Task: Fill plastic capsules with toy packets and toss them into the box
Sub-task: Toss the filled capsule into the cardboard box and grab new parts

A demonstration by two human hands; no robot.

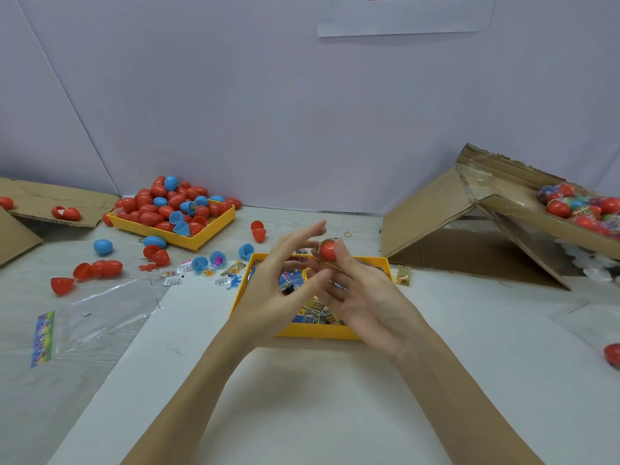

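This looks like a small packing or assembly workstation, probably in a workshop rather than a home. A plain pale partition wall (235, 95) backs a white worktable (302, 380). At upper left a yellow tray (214, 226) is heaped with red and blue capsules (161, 203); at centre another yellow tray (312, 332) holds printed packets. A cardboard box (503, 209) at right collects filled capsules, and flattened cardboard (50, 199) lies at far left.
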